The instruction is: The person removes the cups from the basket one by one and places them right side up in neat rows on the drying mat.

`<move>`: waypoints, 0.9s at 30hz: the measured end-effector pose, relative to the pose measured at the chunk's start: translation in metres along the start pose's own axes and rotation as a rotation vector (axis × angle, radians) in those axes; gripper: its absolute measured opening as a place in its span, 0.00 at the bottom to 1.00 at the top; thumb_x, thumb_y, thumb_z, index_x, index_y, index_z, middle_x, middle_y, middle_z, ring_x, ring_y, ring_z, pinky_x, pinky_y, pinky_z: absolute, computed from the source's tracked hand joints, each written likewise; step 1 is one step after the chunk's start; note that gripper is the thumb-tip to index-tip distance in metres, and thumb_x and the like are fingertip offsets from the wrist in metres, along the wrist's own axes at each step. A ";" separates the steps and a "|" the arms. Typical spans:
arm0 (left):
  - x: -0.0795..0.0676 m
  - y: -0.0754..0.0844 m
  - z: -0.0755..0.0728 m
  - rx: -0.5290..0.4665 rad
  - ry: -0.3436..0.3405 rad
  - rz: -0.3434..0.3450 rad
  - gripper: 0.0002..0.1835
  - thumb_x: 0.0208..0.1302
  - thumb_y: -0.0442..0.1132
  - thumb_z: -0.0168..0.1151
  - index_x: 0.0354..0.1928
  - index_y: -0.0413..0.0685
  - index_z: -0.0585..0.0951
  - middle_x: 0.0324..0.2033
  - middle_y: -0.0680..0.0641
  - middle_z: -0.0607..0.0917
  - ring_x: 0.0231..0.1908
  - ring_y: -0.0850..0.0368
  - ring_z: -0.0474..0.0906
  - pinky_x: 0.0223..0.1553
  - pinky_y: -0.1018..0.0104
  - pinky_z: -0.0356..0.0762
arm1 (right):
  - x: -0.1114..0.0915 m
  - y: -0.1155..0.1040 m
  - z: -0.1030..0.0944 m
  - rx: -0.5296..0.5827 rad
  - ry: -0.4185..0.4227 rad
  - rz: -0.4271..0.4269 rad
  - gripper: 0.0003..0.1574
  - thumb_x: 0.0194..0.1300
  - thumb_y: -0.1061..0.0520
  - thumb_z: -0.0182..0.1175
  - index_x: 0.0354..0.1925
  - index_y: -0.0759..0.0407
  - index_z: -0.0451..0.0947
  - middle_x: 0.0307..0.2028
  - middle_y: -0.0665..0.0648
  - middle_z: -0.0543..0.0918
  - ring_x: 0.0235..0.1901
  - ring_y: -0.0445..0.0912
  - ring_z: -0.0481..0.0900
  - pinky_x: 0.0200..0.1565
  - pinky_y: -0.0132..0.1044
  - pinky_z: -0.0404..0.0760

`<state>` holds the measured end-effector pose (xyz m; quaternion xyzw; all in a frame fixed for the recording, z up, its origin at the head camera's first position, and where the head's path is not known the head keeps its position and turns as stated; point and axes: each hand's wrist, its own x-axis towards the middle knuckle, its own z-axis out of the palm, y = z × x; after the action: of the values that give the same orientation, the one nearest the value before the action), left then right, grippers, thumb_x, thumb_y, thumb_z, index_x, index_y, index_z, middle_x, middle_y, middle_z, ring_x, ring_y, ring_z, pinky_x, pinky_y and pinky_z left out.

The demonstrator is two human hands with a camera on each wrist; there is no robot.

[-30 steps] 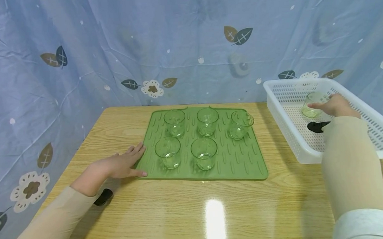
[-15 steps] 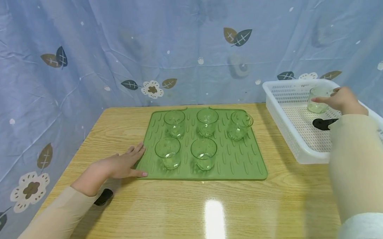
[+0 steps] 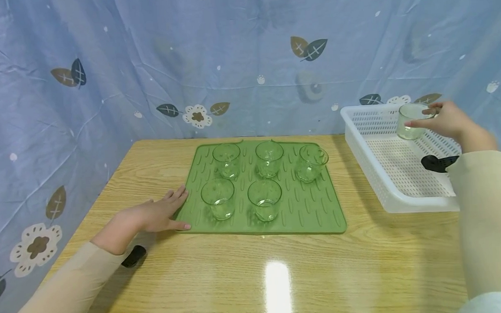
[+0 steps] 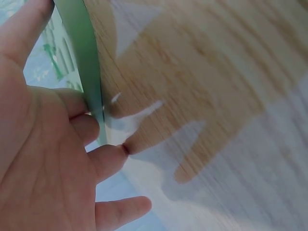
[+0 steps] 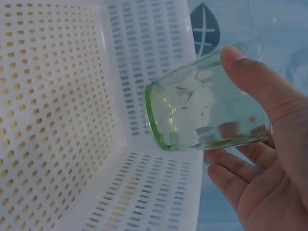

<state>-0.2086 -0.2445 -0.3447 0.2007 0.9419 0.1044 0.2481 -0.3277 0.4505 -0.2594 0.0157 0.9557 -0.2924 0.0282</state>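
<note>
A clear, green-tinted glass is pinched near its rim between the thumb and fingers of my right hand. In the head view this glass hangs over the back of the white perforated basket, and the right wrist view shows its base above the basket floor. On the left, my left hand lies spread with straight fingers on the left edge of the green mat. Several similar glasses stand upright on that mat, among them a front left glass and a back right glass.
The wooden table carries mat and basket. A blue patterned curtain hangs behind and at the left. Black wrist devices show under both forearms, the left strap near the tabletop.
My right hand has lifted the glass from the basket floor, up toward the basket's back rim. The left hand stays on the mat's edge.
</note>
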 end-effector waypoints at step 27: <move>-0.001 0.002 -0.001 -0.017 -0.001 0.003 0.58 0.69 0.68 0.58 0.81 0.35 0.43 0.79 0.33 0.35 0.76 0.27 0.35 0.66 0.20 0.40 | -0.030 -0.025 0.011 0.250 0.090 -0.149 0.56 0.76 0.47 0.60 0.82 0.62 0.37 0.57 0.30 0.70 0.76 0.53 0.53 0.76 0.51 0.53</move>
<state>-0.2080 -0.2434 -0.3431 0.1998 0.9406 0.1127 0.2501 -0.2984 0.4232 -0.2521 -0.0389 0.9108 -0.4093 -0.0384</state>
